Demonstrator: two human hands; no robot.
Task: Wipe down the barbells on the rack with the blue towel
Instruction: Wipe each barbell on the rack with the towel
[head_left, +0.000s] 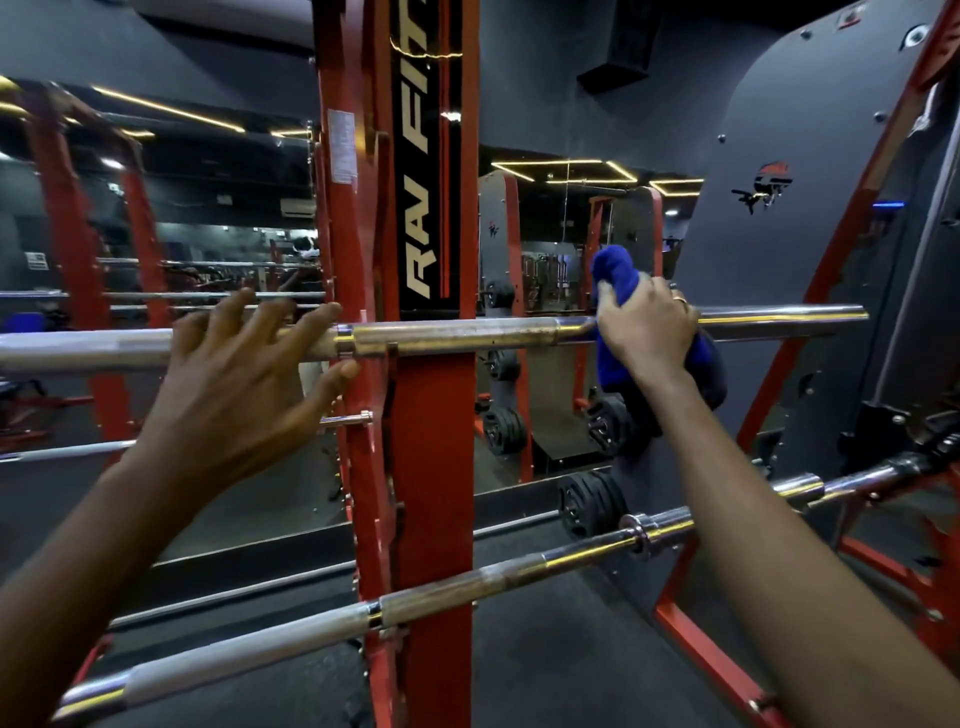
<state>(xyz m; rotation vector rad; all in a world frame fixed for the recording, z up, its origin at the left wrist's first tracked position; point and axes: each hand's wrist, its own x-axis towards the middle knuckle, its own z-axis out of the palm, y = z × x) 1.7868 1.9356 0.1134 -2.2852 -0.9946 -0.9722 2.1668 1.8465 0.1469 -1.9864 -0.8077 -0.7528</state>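
Head view, the only one: blue towel (615, 280) is bunched round the upper barbell (467, 335), on the shiny sleeve just right of the red rack upright (431, 441). The right hand (649, 325) grips the towel, fingers curled over cloth and bar together, with towel ends sticking up above the hand and hanging below it. The left hand (249, 364) is wide, fingers spread and nearly straight across the same bar left of the upright, thumb beneath it; whether it presses the bar or only hovers at it I cannot tell. A lower barbell (467, 582) lies on the rack beneath, slanting across the frame, with no cloth or hand on it, and a further bar (852, 478) shows at lower right. By my judgement the job is at an early or middle stage: the top bar's right sleeve is under the towel, and the lower bars look left to do. No bar shows plainly whether it has been wiped
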